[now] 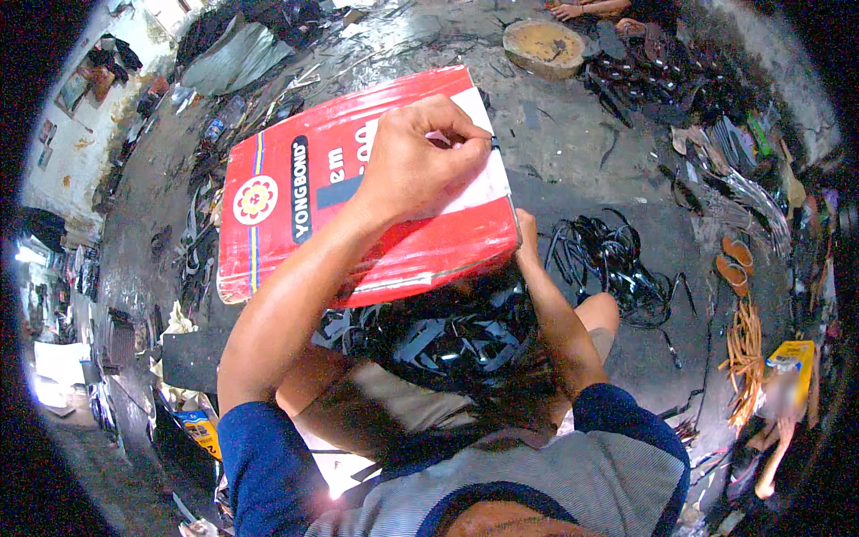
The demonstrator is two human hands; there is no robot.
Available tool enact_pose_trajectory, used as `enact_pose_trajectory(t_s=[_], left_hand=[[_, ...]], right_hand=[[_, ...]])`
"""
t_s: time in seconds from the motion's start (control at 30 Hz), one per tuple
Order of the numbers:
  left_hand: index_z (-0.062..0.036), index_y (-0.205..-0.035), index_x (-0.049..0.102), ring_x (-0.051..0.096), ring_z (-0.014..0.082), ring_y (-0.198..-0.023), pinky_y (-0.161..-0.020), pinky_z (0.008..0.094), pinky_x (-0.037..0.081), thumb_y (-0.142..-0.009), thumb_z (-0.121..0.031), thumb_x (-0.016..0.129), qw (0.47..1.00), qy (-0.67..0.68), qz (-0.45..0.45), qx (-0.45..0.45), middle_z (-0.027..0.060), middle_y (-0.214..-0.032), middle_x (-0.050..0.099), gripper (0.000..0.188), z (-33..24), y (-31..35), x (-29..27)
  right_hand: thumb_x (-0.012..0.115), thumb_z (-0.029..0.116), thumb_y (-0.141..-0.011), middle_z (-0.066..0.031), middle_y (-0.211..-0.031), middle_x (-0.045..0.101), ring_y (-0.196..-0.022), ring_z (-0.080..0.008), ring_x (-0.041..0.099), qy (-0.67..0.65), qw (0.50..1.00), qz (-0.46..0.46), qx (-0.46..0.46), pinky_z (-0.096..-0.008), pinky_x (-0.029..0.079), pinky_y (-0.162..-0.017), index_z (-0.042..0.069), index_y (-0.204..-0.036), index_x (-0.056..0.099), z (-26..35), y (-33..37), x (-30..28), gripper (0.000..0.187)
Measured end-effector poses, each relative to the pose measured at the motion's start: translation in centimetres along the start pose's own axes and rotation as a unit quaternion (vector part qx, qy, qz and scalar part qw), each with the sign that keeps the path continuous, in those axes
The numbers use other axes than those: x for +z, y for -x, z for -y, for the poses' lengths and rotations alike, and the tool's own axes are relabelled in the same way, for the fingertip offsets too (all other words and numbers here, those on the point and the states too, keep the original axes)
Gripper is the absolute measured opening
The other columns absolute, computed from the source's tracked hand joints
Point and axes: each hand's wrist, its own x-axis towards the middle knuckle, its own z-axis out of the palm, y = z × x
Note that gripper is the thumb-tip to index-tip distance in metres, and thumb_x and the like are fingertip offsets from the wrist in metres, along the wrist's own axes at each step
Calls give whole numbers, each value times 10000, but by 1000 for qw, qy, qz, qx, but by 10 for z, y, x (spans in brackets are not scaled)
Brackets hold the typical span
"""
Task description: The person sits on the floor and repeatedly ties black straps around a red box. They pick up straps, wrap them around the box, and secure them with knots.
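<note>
A red cardboard box with a white patch along its right side lies tilted over my lap. My left hand reaches across its top, thumb and fingers pinched together at the right edge. A short piece of black strip shows at those fingertips. Against the lower right side of the box is my right hand; its fingers are mostly hidden, so their grip does not show. Beneath the box, a heap of shiny black strips rests on my lap.
Tangled black straps lie right of my knee. Farther right are orange-brown sandals, brown strips and another person beside a yellow box. A round wooden block and dark pieces lie ahead, near another person's hand.
</note>
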Motion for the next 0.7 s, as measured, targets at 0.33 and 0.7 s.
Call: enact_pose_trajectory(t_s=[0.33,0.7], left_hand=[[-21,-830,774,645,103,-707,-631,263,517,-812,-65,748,999,19,16,24,47,-807,707,54,-7,-13,12],[-24,-914,778,709,234,-794,-707,348,573,-844,-20,717,960,-120,54,246,122,-921,722,94,13,-2,-14]], right_hand=[[624,226,-875,-274,-842,694,-864,-492,681,295,955,23,-29,-565,545,-798,0,-803,721,-136,1,1,257],[595,242,-932,-310,-1022,695,-987,-485,684,250,955,11,157,-568,541,-898,-23,-1001,647,-85,28,-46,279]])
